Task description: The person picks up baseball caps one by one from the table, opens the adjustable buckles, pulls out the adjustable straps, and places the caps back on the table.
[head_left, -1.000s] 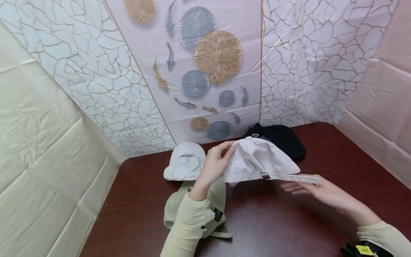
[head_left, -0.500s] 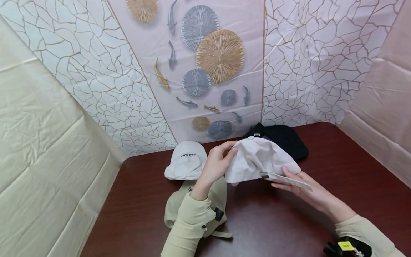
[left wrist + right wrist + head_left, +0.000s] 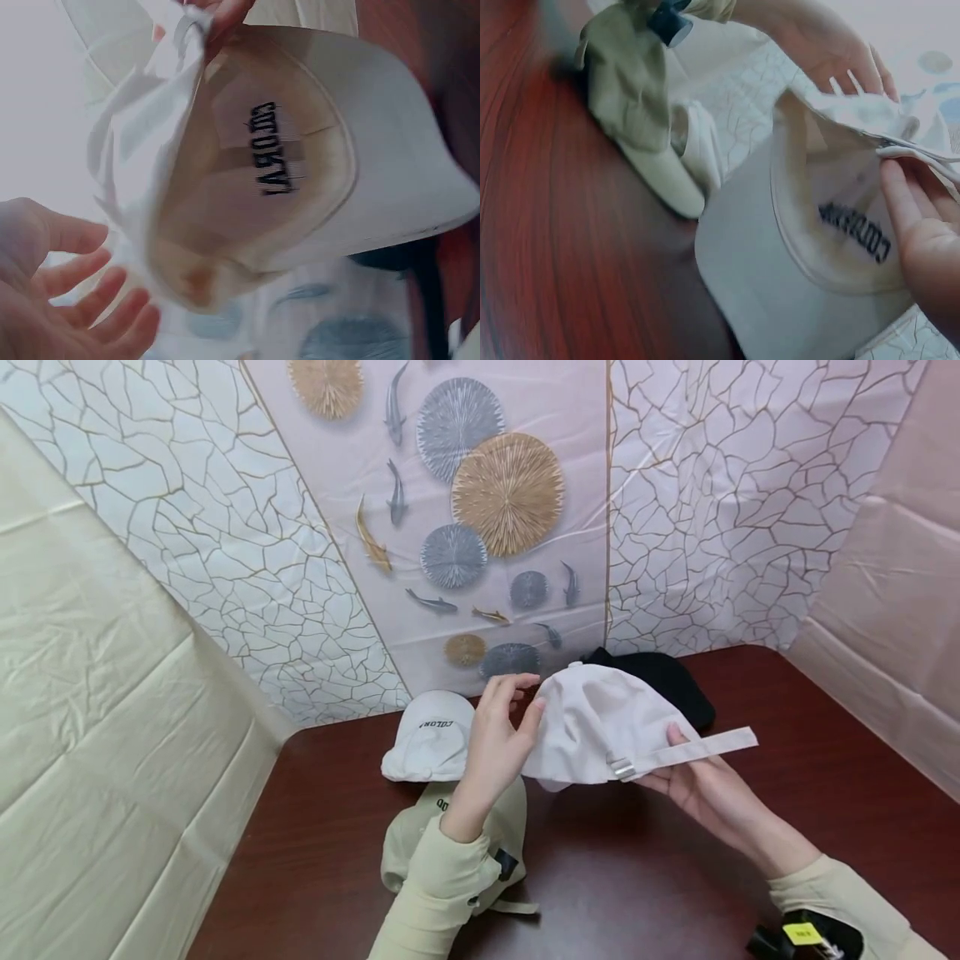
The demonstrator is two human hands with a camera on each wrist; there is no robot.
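Note:
A pale off-white baseball cap (image 3: 581, 722) is held above the table, its loose back strap (image 3: 705, 747) and metal buckle (image 3: 622, 768) facing me. My right hand (image 3: 705, 789) pinches its lower edge by the strap, thumb outside and fingers beneath. My left hand (image 3: 498, 747) is at the cap's left side with loosely curved fingers; in the left wrist view these fingers (image 3: 90, 292) are apart from the cloth. That view also looks into the crown, where dark lettering (image 3: 271, 150) shows on the inside, with the brim (image 3: 405, 135) pointing away.
A white cap with dark lettering (image 3: 431, 739) lies at the table's back left. An olive-beige cap (image 3: 506, 814) sits in front of it, partly behind my left forearm. At the back edge, a black cap (image 3: 663, 681) is partly covered by the held one. Fabric walls enclose the dark red table (image 3: 315, 852).
My left fingers have let go of the cap and spread. The right hand has taken hold of its lower edge, and the strap now swings up to the right.

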